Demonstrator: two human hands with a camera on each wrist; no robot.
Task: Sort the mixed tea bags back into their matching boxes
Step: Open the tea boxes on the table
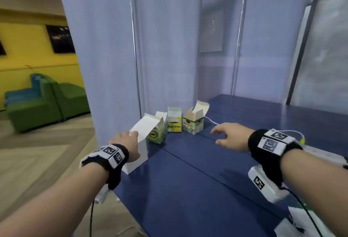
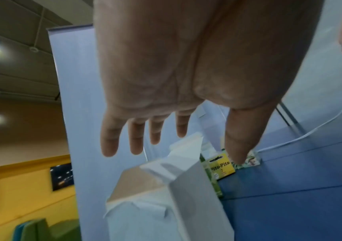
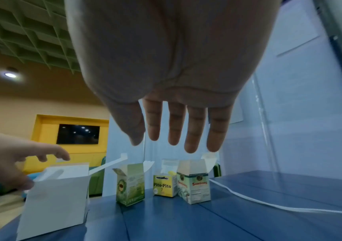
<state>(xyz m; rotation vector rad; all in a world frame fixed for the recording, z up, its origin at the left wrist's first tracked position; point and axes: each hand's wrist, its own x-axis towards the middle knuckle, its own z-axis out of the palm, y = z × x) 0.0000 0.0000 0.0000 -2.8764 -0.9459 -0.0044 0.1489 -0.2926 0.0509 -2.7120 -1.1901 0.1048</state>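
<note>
While the left hand (image 1: 125, 142) reaches over the open white box (image 3: 56, 205) at the blue bench's (image 1: 188, 189) edge, its grip spread, the right hand (image 1: 228, 136) hovers empty, fingers loose. Beside stand a green box (image 3: 130, 187), yellow box (image 3: 164, 185) and leaf-print box (image 3: 194, 187), flaps up; contents unseen.

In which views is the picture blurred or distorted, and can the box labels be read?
Head view: soft overall, straight wall panels bow, only "Pito-Pito" on the yellow box is legible. Left wrist view: the white box is smeared by motion blur; the left hand fills the frame. Right wrist view: sharpest; Pito-Pito and Sambong box labels read; the right hand looms, stretched.
</note>
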